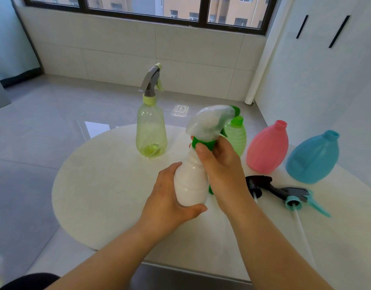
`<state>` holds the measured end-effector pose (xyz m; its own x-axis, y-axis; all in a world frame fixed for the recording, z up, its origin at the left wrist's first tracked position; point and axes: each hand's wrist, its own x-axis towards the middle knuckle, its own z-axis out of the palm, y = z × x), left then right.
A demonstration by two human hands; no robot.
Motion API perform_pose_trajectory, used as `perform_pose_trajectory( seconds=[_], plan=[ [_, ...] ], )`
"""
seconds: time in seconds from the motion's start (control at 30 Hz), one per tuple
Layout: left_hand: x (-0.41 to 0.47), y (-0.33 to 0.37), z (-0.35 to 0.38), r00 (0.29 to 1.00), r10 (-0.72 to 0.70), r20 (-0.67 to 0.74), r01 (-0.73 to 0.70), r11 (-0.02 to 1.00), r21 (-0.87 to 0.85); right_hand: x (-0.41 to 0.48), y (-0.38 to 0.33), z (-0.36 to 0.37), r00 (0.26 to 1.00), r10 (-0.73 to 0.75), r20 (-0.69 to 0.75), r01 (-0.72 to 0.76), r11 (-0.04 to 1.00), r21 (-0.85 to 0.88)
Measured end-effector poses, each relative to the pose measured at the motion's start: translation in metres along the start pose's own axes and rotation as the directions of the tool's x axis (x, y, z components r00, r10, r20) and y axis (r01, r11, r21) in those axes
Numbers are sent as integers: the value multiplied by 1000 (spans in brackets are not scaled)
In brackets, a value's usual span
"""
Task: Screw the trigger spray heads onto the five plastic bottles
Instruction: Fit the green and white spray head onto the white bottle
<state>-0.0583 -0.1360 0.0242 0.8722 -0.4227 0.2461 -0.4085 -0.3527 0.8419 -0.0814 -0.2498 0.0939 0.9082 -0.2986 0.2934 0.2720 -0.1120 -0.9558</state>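
Note:
My left hand [170, 197] grips the body of a white bottle [189, 181], held tilted above the table. My right hand [220, 164] is closed around the green collar [203, 143] of the clear trigger spray head [209, 122] that sits on the bottle's neck. A pale green bottle [151, 130] with a grey spray head fitted stands behind. Open-necked bottles stand to the right: a ribbed green bottle [237, 135], a pink bottle [268, 147] and a blue bottle [312, 158]. A black spray head [262, 183] and a grey-teal spray head [295, 197] lie loose on the table.
The round white table [100, 185] stands on a glossy tiled floor. A white wall is close on the right and a tiled sill with a window is behind. A green part [210, 189] peeks out behind my right wrist.

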Motion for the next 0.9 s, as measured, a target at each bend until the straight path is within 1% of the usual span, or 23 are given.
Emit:
perform_pose_trajectory(
  seconds=[0.17, 0.23, 0.37, 0.43, 0.53, 0.6, 0.67, 0.7, 0.77, 0.83, 0.9],
  plan=[
    [-2, 1, 3, 999, 49, -6, -49, 998, 27, -4, 7, 11, 981, -28, -191, 20, 999, -46],
    [-1, 1, 3, 999, 41, -10, -41, 999, 10, -5, 7, 12, 982, -7, -187, 2, 1000, -26],
    [1, -2, 2, 1000, 1, -15, -1, 1000, -11, -7, 6, 10, 998, 20, -68, -21, 1000, -15],
    [1, -2, 2, 1000, -7, -17, 7, 1000, -13, -7, 5, 8, 998, 10, -66, -12, 999, -31],
    [0, -1, 2, 1000, -16, -18, 16, 1000, -15, -7, 6, 9, 989, -29, -143, 31, 999, 12],
    [-1, 1, 2, 1000, -13, -20, 12, 999, -30, -8, 7, 12, 975, 2, -221, 14, 997, 73],
    [-2, 3, 3, 1000, -5, -18, 4, 999, -36, -9, 10, 16, 959, 23, -281, -3, 997, 71],
    [-2, 3, 3, 1000, 6, -18, -7, 1000, -26, -9, 11, 16, 957, 28, -288, -11, 998, 63],
    [-3, 4, 4, 999, 25, -24, -25, 1000, 3, -7, 12, 14, 962, 41, -269, -28, 998, 54],
    [-3, 5, 5, 999, 29, -31, -28, 999, 25, -5, 10, 12, 978, 48, -203, -42, 999, 34],
    [-3, 6, 3, 1000, 26, -1, -26, 1000, 7, -4, 7, 9, 990, 41, -132, -43, 999, -10]
  ],
)
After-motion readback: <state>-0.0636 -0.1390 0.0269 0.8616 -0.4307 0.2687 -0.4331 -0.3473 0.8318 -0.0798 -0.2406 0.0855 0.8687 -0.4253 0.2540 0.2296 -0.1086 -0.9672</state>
